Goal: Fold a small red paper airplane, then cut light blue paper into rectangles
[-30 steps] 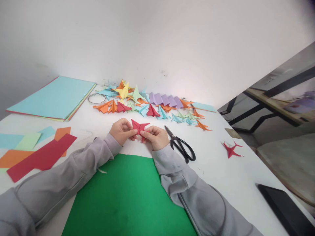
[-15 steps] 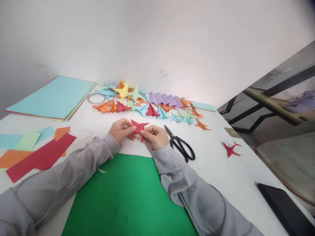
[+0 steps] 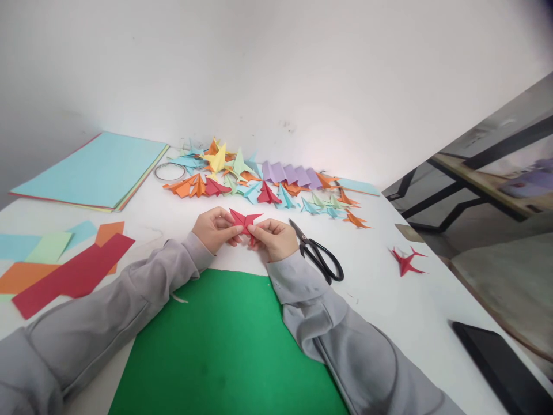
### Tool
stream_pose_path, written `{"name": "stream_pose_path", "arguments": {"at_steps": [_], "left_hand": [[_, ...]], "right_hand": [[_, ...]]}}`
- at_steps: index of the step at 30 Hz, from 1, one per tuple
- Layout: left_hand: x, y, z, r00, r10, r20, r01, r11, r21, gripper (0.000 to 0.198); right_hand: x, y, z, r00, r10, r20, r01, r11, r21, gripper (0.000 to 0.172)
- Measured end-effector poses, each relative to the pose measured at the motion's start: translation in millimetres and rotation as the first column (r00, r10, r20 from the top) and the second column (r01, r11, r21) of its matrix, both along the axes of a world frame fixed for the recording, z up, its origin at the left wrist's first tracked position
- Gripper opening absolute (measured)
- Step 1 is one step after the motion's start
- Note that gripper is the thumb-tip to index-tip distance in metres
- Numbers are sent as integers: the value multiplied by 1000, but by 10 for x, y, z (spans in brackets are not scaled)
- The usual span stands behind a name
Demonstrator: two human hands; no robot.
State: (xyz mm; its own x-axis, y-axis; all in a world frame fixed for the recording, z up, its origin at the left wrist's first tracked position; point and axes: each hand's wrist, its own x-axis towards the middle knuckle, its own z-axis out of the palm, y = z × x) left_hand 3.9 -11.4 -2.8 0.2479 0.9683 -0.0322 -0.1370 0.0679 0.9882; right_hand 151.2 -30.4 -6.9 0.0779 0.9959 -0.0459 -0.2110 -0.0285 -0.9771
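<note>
The left hand and right hand pinch one red folded paper shape between their closed fingertips, just above the surface. One pair of scissors lies at the right hand's 3 o'clock, one green sheet at 6 o'clock, and one second red shape farther out at 3 o'clock.

My left hand: knuckles up, fingertips pinched shut. My right hand: mirrored pinch, just beside the left's. Left forearm, right forearm: grey-sleeved, flat, converging.
</note>
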Motion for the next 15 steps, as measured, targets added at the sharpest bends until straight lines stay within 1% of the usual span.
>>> {"name": "stream_pose_path", "arguments": {"at_steps": [9,15], "left_hand": [[-6,13,-2,1000,5,15,-5,1000,-8,38],[-8,16,-10,1000,11,17,-11,1000,-6,39]], "right_hand": [[-11,-10,16,1000,1,-14,-1,1000,15,31],[-11,-3,-4,999,6,-43,-5,1000,31,31]]}}
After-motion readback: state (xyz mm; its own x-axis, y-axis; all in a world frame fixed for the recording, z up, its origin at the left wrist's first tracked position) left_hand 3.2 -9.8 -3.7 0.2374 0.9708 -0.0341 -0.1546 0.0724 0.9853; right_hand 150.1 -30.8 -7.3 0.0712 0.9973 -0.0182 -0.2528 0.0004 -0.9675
